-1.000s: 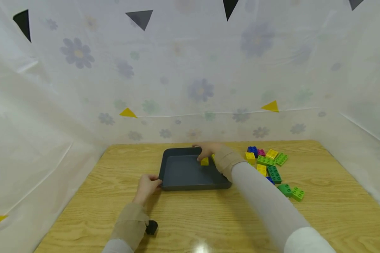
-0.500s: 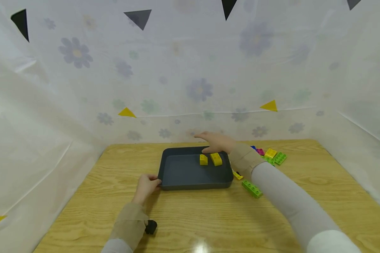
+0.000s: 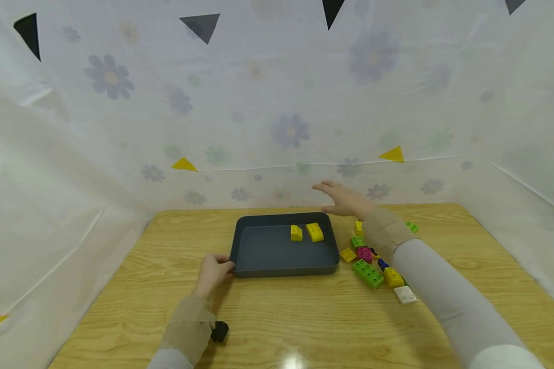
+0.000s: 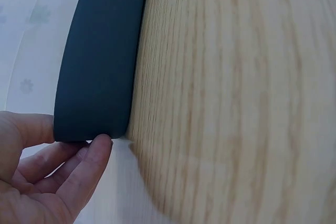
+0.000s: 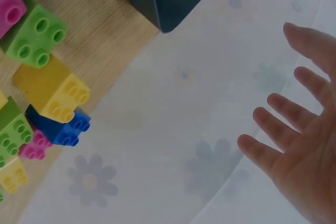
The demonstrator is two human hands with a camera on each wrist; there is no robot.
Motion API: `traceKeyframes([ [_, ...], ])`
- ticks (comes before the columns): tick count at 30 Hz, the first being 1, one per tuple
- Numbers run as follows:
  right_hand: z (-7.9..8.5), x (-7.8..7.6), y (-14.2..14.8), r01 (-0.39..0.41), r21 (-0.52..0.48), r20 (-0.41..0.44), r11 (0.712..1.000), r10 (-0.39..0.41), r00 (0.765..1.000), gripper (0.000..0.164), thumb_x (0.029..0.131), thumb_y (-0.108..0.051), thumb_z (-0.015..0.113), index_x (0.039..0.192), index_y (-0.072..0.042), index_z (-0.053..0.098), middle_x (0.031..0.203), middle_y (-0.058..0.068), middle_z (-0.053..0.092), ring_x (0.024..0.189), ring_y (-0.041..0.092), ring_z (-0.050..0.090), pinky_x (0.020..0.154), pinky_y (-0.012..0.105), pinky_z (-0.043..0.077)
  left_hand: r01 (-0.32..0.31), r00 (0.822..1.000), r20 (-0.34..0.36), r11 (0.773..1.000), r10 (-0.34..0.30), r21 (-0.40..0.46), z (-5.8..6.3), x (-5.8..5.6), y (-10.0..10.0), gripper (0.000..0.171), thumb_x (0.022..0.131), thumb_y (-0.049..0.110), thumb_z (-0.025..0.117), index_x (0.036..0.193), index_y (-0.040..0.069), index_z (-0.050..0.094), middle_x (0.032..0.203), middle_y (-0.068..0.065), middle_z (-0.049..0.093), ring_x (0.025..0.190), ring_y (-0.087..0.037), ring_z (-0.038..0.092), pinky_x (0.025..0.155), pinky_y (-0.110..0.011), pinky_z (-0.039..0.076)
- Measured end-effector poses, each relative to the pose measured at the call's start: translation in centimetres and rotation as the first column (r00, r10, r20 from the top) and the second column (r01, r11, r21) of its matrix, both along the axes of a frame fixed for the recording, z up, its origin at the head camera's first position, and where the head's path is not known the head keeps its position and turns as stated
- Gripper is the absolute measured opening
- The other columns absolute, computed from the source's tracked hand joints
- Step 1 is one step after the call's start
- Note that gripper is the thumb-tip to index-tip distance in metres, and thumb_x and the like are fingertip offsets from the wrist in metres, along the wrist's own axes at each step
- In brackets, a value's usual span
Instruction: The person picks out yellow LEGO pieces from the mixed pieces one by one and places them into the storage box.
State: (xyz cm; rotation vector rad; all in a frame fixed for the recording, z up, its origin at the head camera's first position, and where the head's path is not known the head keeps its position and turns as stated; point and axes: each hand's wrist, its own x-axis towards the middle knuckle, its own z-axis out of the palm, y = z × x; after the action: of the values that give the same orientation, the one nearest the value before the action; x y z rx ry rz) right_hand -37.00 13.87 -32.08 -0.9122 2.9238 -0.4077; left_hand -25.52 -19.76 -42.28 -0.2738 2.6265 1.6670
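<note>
A dark grey rectangular tray [image 3: 263, 253] lies on the wooden table. Two yellow toy bricks, a smaller one [image 3: 296, 233] and a larger one [image 3: 315, 232], sit inside toward its back right. At the tray's near left corner, my left hand [image 3: 214, 272] holds the edge; in the left wrist view, thumb and fingers pinch that corner of the tray [image 4: 102, 61]. My right hand [image 3: 345, 200] hovers beyond the tray's back right corner, fingers spread and holding nothing. The right wrist view also shows that hand [image 5: 307, 124] empty, apart from the bricks.
Loose bricks lie right of the tray, among them a long lime green brick [image 3: 368, 273], a pink brick [image 3: 364, 253] and a white tile [image 3: 404, 294]. My right forearm hides part of the pile. A flowered white sheet [image 3: 268, 102] hangs behind the table.
My right hand has risen out of the tray and moved right, leaving the smaller yellow brick inside. More of the bricks' near side now shows. The left hand has stayed at the corner.
</note>
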Motion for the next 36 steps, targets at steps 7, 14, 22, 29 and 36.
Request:
traceKeyframes([
  [7, -1.0, -0.3, 2.7, 0.070, -0.041, 0.041, 0.997, -0.068, 0.997, 0.062, 0.088, -0.012, 0.061, 0.141, -0.002, 0.030, 0.142, 0.027, 0.025, 0.127, 0.044, 0.029, 0.099, 0.056, 0.036, 0.001, 1.000, 0.009, 1.000, -0.001, -0.001, 0.0, 0.1, 0.1, 0.025, 0.085, -0.005, 0.054, 0.105, -0.019, 0.057, 0.100, -0.031, 0.056, 0.082, -0.035, 0.065, 0.069, -0.036, 0.058],
  [14, -2.3, -0.7, 5.2, 0.124, -0.002, 0.077, 0.992, -0.123, 0.989, 0.058, 0.086, -0.011, 0.063, 0.136, 0.002, 0.037, 0.136, 0.031, 0.031, 0.120, 0.046, 0.036, 0.094, 0.057, 0.039, -0.003, 1.000, 0.012, 1.000, 0.003, 0.001, 0.0, 0.0, 0.2, 0.024, 0.085, -0.004, 0.054, 0.104, -0.018, 0.058, 0.099, -0.030, 0.057, 0.082, -0.035, 0.064, 0.069, -0.036, 0.058],
  [22, -3.5, -0.3, 7.2, 0.138, 0.042, 0.159, 0.990, -0.143, 0.977, 0.053, 0.084, -0.007, 0.064, 0.130, 0.005, 0.041, 0.122, 0.033, 0.045, 0.110, 0.044, 0.046, 0.085, 0.052, 0.047, -0.004, 1.000, 0.008, 1.000, 0.004, 0.007, -0.1, -0.1, 0.0, 0.023, 0.085, -0.005, 0.054, 0.103, -0.019, 0.058, 0.098, -0.031, 0.056, 0.082, -0.035, 0.064, 0.068, -0.035, 0.058],
  [29, -4.5, -0.3, 7.8, 0.149, 0.046, 0.231, 0.988, -0.156, 0.960, 0.046, 0.080, -0.002, 0.065, 0.121, 0.009, 0.049, 0.114, 0.031, 0.051, 0.091, 0.034, 0.054, 0.074, 0.043, 0.051, -0.004, 1.000, 0.005, 1.000, 0.004, 0.006, -0.1, 0.0, 0.0, 0.024, 0.084, -0.005, 0.054, 0.103, -0.019, 0.057, 0.098, -0.031, 0.057, 0.082, -0.035, 0.065, 0.068, -0.035, 0.058],
  [36, -4.8, 0.0, 7.9, 0.149, 0.061, 0.252, 0.987, -0.160, 0.954, 0.042, 0.078, 0.001, 0.065, 0.116, 0.011, 0.051, 0.101, 0.023, 0.055, 0.083, 0.029, 0.052, 0.070, 0.040, 0.051, 0.000, 1.000, 0.001, 1.000, 0.000, 0.012, 0.0, 0.1, 0.1, 0.024, 0.084, -0.005, 0.054, 0.103, -0.019, 0.058, 0.098, -0.031, 0.057, 0.081, -0.035, 0.065, 0.068, -0.036, 0.058],
])
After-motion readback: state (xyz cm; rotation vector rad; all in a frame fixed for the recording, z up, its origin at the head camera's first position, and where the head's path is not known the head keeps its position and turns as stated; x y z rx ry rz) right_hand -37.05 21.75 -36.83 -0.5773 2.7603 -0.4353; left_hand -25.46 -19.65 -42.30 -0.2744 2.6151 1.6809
